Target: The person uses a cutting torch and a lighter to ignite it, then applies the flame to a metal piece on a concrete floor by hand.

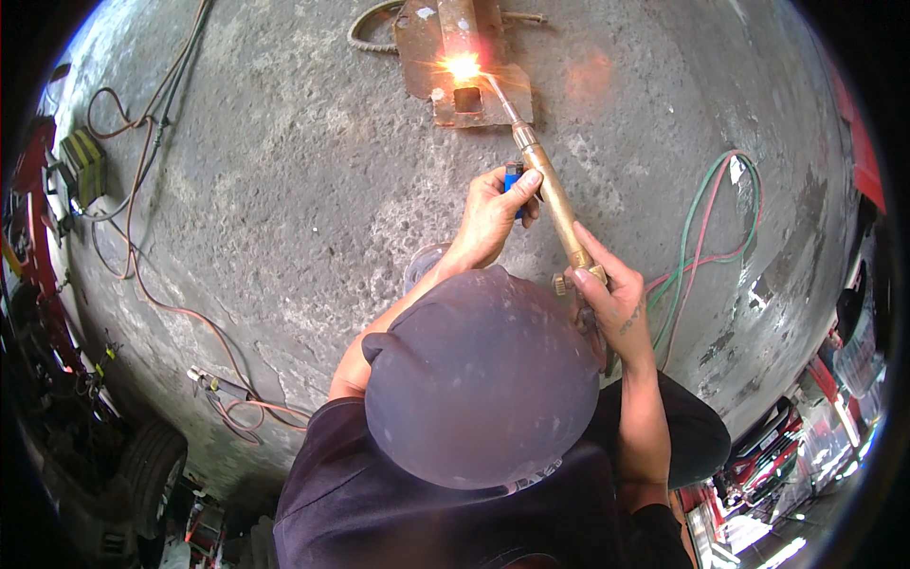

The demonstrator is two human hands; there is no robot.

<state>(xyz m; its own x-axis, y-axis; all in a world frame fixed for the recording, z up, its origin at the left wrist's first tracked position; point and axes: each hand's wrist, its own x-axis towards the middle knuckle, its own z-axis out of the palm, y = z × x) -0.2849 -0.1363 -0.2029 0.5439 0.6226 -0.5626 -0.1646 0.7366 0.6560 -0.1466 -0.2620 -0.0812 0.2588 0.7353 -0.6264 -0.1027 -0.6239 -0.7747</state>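
Observation:
A brass gas torch (553, 194) slants up and left, its thin tip at a bright orange glow on a rusty metal piece (460, 28). Around its rear end, by the valve knobs, my right hand (614, 294) is closed. My left hand (498, 209) is closed on a blue lighter (514, 176), with the thumb laid against the torch's side. The metal piece is a rusty plate with a bar on it and a square hole (467, 100) just below the glow. Glare hides the heated spot itself.
Green and red hoses (697, 237) loop on the concrete floor (313, 142) at right. Cables (152, 123) and a yellow-black striped block (85, 169) lie at left. A tyre (152, 474) stands lower left. A dark cap (483, 379) covers the lower middle.

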